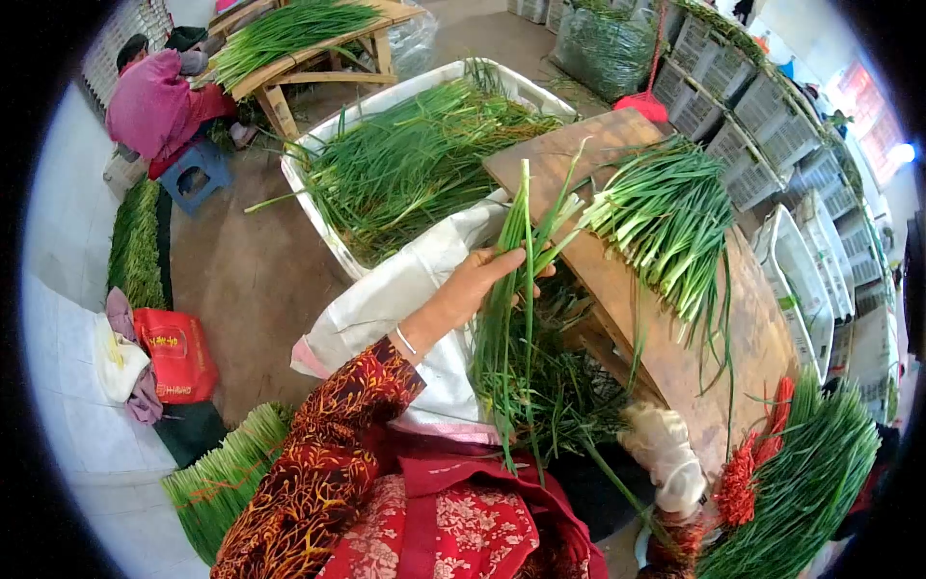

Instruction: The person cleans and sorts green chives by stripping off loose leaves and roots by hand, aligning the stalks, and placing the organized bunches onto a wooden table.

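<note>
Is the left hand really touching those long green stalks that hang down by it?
Touching. The head view shows it plainly: the left hand grips the green stalks, with its thumb lying right across them.

We held a small, loose bunch of slender green stalks (501, 333) in our left hand (489, 270), paler ends upward, long leaves drooping below. A thicker pile of similar stalks (670, 217) lay fanned across the brown board (709, 372), pale ends toward the bunch.
</note>
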`<state>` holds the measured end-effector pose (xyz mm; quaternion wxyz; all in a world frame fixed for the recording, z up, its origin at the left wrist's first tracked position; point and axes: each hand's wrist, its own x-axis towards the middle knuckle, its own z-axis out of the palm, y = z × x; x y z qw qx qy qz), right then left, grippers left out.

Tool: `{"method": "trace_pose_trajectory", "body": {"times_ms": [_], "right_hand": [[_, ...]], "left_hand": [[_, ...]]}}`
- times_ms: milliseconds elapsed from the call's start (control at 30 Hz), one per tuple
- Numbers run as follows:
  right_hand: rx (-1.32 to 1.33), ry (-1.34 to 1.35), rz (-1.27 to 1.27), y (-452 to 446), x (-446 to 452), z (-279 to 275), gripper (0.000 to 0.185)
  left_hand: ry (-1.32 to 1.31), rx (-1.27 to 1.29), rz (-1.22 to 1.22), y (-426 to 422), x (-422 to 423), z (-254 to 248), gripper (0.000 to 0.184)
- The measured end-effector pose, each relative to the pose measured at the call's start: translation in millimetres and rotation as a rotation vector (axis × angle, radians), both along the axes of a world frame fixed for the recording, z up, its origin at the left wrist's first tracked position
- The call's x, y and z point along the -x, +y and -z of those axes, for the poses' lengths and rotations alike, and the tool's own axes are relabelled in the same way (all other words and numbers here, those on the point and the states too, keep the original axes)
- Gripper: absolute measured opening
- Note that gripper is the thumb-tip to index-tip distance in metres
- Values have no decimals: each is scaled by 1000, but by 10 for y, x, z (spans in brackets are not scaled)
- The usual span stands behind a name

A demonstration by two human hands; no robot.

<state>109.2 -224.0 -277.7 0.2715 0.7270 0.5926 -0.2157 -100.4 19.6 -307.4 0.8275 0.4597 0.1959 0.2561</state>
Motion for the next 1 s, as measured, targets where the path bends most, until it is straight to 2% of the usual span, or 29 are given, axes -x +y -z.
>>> {"method": "trace_pose_trajectory", "body": {"times_ms": [67,133,200,267,300,367,467,533,600,667,733,767,833,867,933,1000], "right_hand": [[-562,570,326,125,-42,-220,39],[-853,805,474,435,84,-601,42],[-1128,670,317,734,133,-824,42],[-1260,632,166,1021,144,-883,34],[-1262,626,174,1126,113,-873,34],[-973,1216,381,1276,66,-830,26],[-1020,1340,456,1300,106,-981,20],[-1195,1292,341,1251,51,-1067,24],[-1318,1224,412,1156,46,-1159,25],[-1479,1014,499,1069,-75,-1305,27],[-1952,1349,572,739,-486,-1317,27],[-2105,735,398,324,-902,-1198,27],[-2144,140,195,15,-1045,-1072,27],[-1635,444,465,55,-776,-1114,30],[-493,849,837,165,-207,-1185,40],[-474,49,221,507,45,-867,47]], "left_hand": [[2,-20,23,-67,-57,-110,39],[-3,-29,53,-181,-125,-157,39],[10,-59,72,-292,-195,-176,38],[43,-94,119,-401,-248,-151,37],[28,-139,134,-461,-279,-132,35],[47,-178,143,-516,-292,-92,31],[50,-114,141,-474,-240,-32,29],[54,-140,135,-413,-202,-7,30],[55,-166,137,-386,-193,23,31],[158,-184,80,-367,-206,43,30],[156,-131,28,-299,-191,234,30],[159,-82,-22,-270,-157,303,31],[144,-69,-72,-221,-87,298,30],[125,-63,-100,-193,-79,287,30],[79,-99,-122,-218,-115,231,27],[62,-209,-90,-275,-177,154,26]]}}
